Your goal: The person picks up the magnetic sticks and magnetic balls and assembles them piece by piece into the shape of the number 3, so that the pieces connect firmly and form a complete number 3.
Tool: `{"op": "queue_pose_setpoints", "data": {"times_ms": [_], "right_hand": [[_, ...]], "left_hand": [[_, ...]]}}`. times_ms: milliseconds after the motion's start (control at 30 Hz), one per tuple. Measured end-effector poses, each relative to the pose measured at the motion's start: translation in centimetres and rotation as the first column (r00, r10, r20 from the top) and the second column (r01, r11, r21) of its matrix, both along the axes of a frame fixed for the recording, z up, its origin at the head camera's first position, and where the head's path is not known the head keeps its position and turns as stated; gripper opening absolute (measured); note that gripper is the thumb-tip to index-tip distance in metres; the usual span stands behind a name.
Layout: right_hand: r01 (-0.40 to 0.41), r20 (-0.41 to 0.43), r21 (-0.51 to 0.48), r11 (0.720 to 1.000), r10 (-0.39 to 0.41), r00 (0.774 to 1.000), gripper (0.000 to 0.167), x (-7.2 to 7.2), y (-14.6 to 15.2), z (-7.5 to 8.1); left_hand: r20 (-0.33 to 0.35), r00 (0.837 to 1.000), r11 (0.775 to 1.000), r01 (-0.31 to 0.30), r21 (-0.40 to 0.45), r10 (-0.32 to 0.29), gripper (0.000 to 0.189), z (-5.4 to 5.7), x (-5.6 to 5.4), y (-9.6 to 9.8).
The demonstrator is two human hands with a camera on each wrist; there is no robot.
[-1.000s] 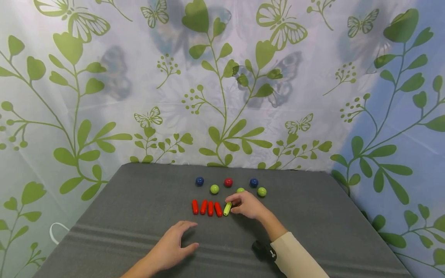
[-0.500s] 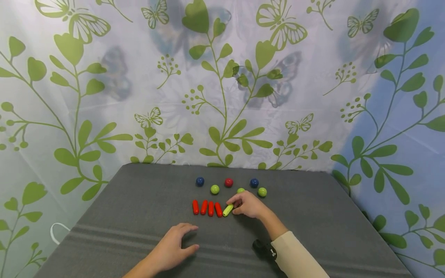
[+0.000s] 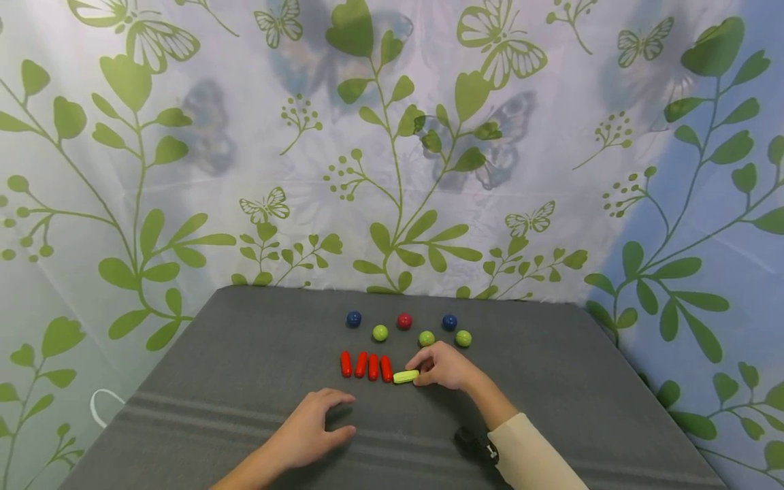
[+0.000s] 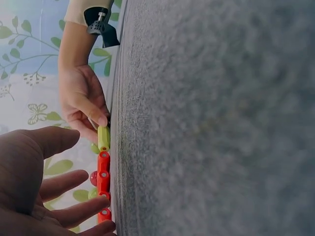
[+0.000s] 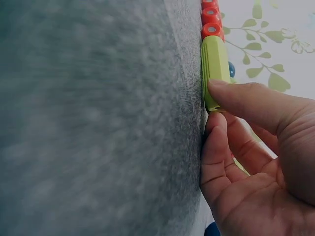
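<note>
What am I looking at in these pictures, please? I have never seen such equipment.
There is no robot, only a person's bare left hand, holding nothing, and right hand, pinching a green rod. The wide picture comes from a camera on the head; the two close ones use wrist cameras, so the gray table appears sideways there. Four red rods lie in a row on it, next to the green one; behind them are three green balls, two blue balls and one red ball.

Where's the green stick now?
In the head view, the green stick lies right of the red sticks, pinched at its right end by the right hand.
</note>
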State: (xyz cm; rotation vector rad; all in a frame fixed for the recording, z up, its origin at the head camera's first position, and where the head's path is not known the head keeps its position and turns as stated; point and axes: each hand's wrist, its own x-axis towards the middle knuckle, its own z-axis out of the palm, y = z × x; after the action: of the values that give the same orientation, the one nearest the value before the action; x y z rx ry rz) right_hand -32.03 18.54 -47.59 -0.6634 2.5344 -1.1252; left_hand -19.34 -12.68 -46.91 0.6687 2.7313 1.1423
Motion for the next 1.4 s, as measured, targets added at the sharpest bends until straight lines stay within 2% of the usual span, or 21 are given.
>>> {"op": "queue_pose_setpoints", "data": {"times_ms": [333, 500, 600, 833, 1033, 1167, 1400], "right_hand": [[0.006, 0.033, -0.033, 0.999, -0.004, 0.999, 0.021, 2.6, 1.5, 0.0], [0.037, 0.081, -0.062, 0.997, -0.032, 0.996, 0.022, 4.1, 1.8, 0.3], [0.043, 0.105, -0.083, 0.996, -0.034, 0.994, 0.021, 5.0, 1.8, 0.4], [0.063, 0.177, -0.148, 0.987, -0.036, 0.984, 0.021, 6.9, 2.0, 0.6], [0.088, 0.182, -0.179, 0.980, -0.055, 0.982, 0.020, 8.0, 2.1, 0.5], [0.110, 0.202, -0.195, 0.975, -0.070, 0.977, 0.020, 9.0, 1.9, 0.7], [0.129, 0.278, -0.298, 0.946, -0.043, 0.960, 0.025, 10.6, 1.5, 0.9]], "left_hand": [[-0.028, 0.999, 0.999, 0.046, 0.019, -0.046, 0.047, -0.2, -1.1, 1.3], [-0.038, 0.996, 0.993, 0.086, 0.075, -0.083, 0.044, -0.5, -1.9, 2.0], [-0.005, 0.994, 0.987, 0.107, 0.120, -0.107, 0.041, -0.6, -2.3, 2.4], [0.121, 0.982, 0.971, 0.121, 0.204, -0.148, 0.035, -0.6, -2.9, 3.1], [0.172, 0.972, 0.965, 0.114, 0.238, -0.158, 0.032, -0.7, -3.2, 3.5], [0.203, 0.962, 0.950, 0.118, 0.289, -0.181, 0.032, -0.8, -3.1, 3.8], [0.265, 0.937, 0.917, 0.117, 0.381, -0.229, 0.035, -0.9, -2.3, 4.4]]}}
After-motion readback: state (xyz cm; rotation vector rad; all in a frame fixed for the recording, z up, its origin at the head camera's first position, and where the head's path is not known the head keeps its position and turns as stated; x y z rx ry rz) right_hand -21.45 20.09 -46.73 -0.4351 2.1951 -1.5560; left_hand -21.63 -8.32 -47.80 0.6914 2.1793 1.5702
